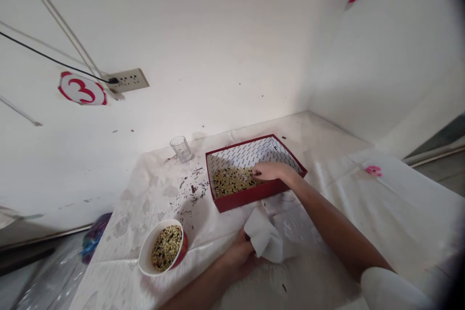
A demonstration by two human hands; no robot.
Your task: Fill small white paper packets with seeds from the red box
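Observation:
A red-rimmed box (235, 198) with a white patterned lining stands on the table and holds a layer of mixed yellow and black beans (232, 183). My right hand (271, 172) reaches into it over the right side, fingers curled closed at the beans; whatever they grip is hidden. In front of the box, my left hand (241, 254) is closed on a crumpled piece of white paper or thin cloth (265, 238), which covers part of its fingers. To the left stands a white-lined paper tub (146, 253) with similar beans inside.
A clear glass (180, 149) stands near the wall. Small dark scraps (193, 189) lie scattered between glass, box and tub. A pink item (373, 170) is at the right on the plastic-covered table (348, 213). The wall has a socket (130, 80) with a plugged-in cable.

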